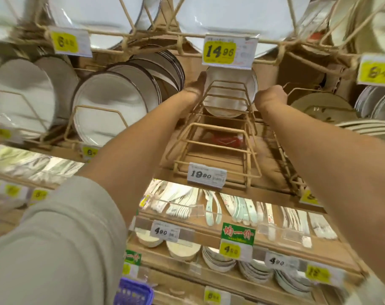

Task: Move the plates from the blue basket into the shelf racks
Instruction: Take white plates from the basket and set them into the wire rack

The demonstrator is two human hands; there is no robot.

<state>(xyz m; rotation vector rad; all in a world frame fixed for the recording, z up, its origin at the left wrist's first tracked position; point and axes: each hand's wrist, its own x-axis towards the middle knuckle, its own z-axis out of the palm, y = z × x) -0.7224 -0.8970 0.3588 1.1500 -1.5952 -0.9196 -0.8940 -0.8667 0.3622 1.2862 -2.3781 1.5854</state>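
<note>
Both bare arms stretch up to frame centre. The left hand (195, 89) lays fairly straight fingers against the left rim of the white plates (230, 100), which stand on edge deep in the wire rack (218, 137). The right hand (271, 96) is curled at their right rim; what it grips is too blurred to tell. Neighbouring racks of plates crowd either side. The blue basket (133, 291) sits at the bottom edge, below wooden shelves (209, 233) of spoons (211, 208).
</note>
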